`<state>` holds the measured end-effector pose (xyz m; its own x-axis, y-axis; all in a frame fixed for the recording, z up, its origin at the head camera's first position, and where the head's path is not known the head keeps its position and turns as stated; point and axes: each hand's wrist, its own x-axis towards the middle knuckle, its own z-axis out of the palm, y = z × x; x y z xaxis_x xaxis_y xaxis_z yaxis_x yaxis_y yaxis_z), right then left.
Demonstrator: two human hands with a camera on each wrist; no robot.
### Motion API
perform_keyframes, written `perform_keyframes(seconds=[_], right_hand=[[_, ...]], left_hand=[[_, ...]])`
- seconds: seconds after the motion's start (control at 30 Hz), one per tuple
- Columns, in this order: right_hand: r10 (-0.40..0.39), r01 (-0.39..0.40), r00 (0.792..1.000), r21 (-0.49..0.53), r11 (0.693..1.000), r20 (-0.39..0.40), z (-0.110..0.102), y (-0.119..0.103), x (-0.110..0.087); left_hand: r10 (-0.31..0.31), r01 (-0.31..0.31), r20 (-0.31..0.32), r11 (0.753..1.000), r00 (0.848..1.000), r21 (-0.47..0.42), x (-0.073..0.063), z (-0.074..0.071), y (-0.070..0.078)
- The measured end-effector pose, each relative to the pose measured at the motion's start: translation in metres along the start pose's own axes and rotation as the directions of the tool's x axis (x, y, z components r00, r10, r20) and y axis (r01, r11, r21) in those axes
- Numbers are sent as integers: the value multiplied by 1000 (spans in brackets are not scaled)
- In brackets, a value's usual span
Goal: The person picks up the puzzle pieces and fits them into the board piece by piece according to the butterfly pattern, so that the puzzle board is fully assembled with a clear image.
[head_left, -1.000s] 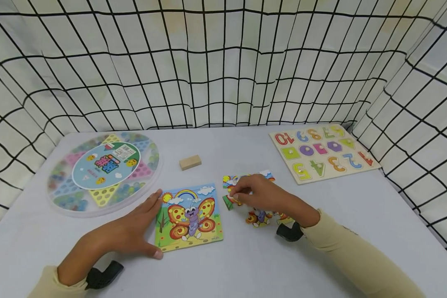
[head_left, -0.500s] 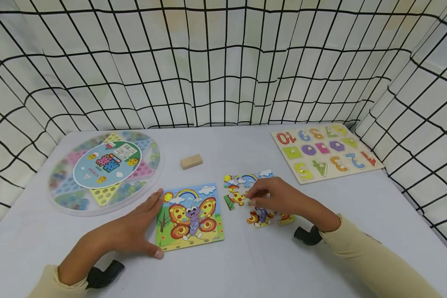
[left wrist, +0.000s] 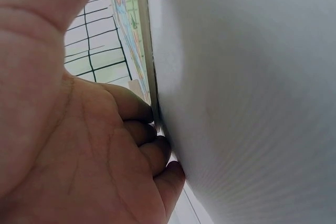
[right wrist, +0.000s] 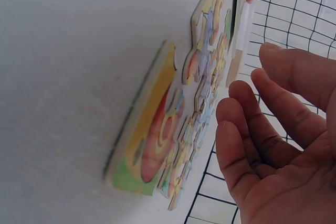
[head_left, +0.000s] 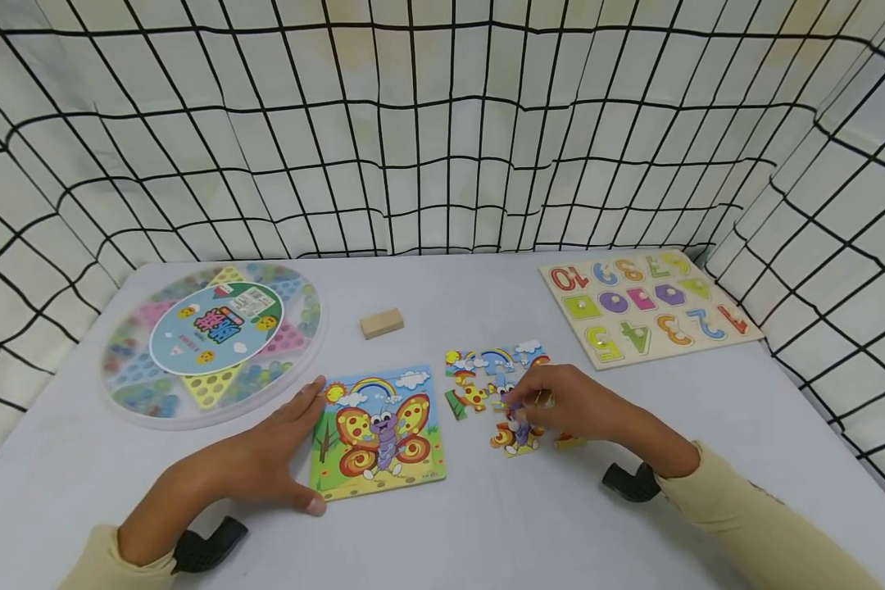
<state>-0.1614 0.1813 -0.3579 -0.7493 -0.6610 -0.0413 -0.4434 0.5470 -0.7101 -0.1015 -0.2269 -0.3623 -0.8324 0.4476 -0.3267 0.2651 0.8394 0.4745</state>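
Note:
My left hand (head_left: 269, 455) lies at the left edge of a square butterfly picture board (head_left: 383, 430), fingers and thumb straight and spread along it. In the left wrist view its fingertips touch the table beside the board's edge. My right hand (head_left: 571, 401) hovers over the right side of a group of butterfly jigsaw pieces (head_left: 472, 397). In the right wrist view its fingers are loosely bent, and nothing shows between thumb and fingers. A corner jigsaw piece (right wrist: 149, 145) lies apart from the others, nearest that camera. The hand partly hides the pieces in the head view.
A round marble board game (head_left: 214, 344) lies at the left. A small wooden block (head_left: 382, 323) is behind the picture board. The wooden number board (head_left: 645, 307) sits at the back right. Black netting (head_left: 450, 156) surrounds the table's back and sides.
My right hand has moved rightward over the jigsaw pieces. The rainbow pieces and a piece with the butterfly's face now show to its left. My left hand stays at the picture board.

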Motion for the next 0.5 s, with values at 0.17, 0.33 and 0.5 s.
perform_keyframes(seconds=[0.17, 0.33, 0.5], right_hand=[[-13, 12, 1000, 18, 1000, 20, 4, 4, -5], [-30, 29, 999, 36, 999, 41, 8, 5, -6], [12, -14, 999, 48, 999, 44, 11, 4, -7]], left_hand=[[3, -3, 7, 1000, 1000, -3, -1, 1, 0], [5, -5, 8, 1000, 1000, -12, -2, 0, 0], [11, -11, 4, 1000, 1000, -6, 0, -1, -1]])
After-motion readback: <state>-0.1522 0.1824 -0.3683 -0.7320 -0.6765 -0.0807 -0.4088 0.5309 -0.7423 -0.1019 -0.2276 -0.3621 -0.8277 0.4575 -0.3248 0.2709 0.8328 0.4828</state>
